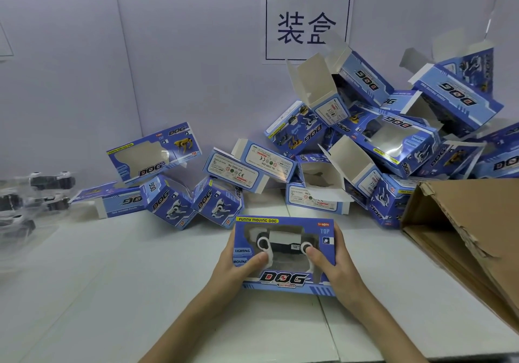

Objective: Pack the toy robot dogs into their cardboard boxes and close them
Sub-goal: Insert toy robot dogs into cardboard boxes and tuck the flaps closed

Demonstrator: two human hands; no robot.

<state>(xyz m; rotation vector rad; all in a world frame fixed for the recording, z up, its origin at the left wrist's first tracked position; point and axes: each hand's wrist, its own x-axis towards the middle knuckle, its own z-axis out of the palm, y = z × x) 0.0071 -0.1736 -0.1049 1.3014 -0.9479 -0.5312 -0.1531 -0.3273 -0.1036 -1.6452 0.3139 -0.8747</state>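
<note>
Right now the packed box (284, 256) sits low in the middle of the frame, held just above the white counter (112, 278), its long axis running left to right with the window face up and a white-and-black toy dog (280, 240) showing through. The left hand (238, 267) clasps the left end and the right hand (334, 267) the right end, fingers wrapped around the short sides, thumbs lying on the window. Both hands are equally near. The end flaps are hidden under the palms, so I cannot tell whether they are tucked. Loose empty boxes (365, 137) pile up behind, and an open brown carton (463, 236) lies close at lower right, likely where this goes.
</note>
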